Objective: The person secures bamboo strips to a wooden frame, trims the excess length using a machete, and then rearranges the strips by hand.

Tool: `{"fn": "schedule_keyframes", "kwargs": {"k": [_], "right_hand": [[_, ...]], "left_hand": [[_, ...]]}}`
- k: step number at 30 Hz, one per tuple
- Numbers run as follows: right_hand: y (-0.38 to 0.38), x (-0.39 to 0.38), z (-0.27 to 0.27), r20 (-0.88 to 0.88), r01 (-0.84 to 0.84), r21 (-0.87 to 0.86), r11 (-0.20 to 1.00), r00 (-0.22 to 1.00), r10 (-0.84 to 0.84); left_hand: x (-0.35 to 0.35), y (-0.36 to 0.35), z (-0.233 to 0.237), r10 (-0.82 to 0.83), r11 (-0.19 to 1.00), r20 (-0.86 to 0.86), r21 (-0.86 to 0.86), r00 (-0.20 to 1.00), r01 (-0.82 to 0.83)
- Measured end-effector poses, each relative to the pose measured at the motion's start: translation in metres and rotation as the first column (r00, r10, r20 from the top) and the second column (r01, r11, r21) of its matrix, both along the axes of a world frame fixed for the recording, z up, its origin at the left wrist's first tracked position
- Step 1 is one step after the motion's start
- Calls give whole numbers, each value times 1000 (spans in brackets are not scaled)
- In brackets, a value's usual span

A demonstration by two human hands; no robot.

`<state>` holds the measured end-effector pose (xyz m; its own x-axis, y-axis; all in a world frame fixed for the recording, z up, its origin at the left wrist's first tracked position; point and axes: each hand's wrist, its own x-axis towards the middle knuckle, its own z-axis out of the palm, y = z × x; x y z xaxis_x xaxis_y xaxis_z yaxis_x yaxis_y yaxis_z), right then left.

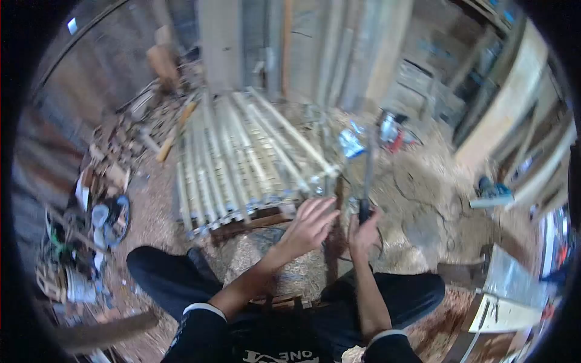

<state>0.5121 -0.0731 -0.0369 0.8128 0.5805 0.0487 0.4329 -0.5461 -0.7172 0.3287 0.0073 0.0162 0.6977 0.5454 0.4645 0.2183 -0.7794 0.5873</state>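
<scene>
My right hand (363, 235) is closed round the black handle of a long-bladed knife (370, 160), whose narrow blade points up and away from me; blur hides its edge. Beside it, my left hand (311, 225) reaches forward with loosely bent fingers spread, and nothing shows in them. Just beyond that hand lie the near ends of several pale wooden strips (224, 157), fanned out side by side on the floor. Whether the left fingertips touch anything there cannot be made out. Between my legs is a pale, shavings-covered patch (251, 257).
Wood scraps (124, 142) pile up at the left, near a pair of sandals (112, 221). A blue-and-silver packet (351, 144) lies beyond my right hand. Boards (505, 103) lean at the right, with a blue-green tool (491, 196) below them. Metal sheeting (514, 278) lies at lower right.
</scene>
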Motion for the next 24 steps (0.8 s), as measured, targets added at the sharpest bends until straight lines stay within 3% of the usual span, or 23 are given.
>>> {"fn": "schedule_keyframes", "kwargs": {"k": [1,2,4,7,9,11,12,15,16,20,24], "right_hand": [[0,-7,-1,120,-48,140,989,992,31],[4,-17,6,126,-117,142,983,987,100],[12,-40,33,155,-178,401,899,980,124],[30,-85,78,172,-402,517,756,914,368],[40,-116,106,155,-461,517,721,879,450],[52,-136,119,37,-607,427,671,753,657],[60,-144,116,75,-664,462,588,690,720],[76,-168,115,22,-766,415,491,548,836],[79,-172,123,27,-837,311,450,481,876],[99,-188,122,-28,-903,249,349,353,935],[118,-199,110,-42,-931,197,307,305,951]], "left_hand": [[-20,-2,21,5,999,-14,53,1000,-5],[-41,-2,38,57,995,-56,90,997,-52],[-90,3,61,161,982,-41,110,986,-156],[-169,14,70,316,938,-45,165,948,-305],[-220,17,67,448,888,-85,163,890,-431],[-267,14,68,501,865,-124,82,856,-495],[-287,9,68,528,844,-172,1,832,-536],[-329,3,57,569,802,-309,5,762,-597],[-338,1,53,562,803,-345,7,752,-596],[-347,-2,29,548,818,-387,62,742,-572],[-339,9,11,546,823,-414,102,728,-559]]}}
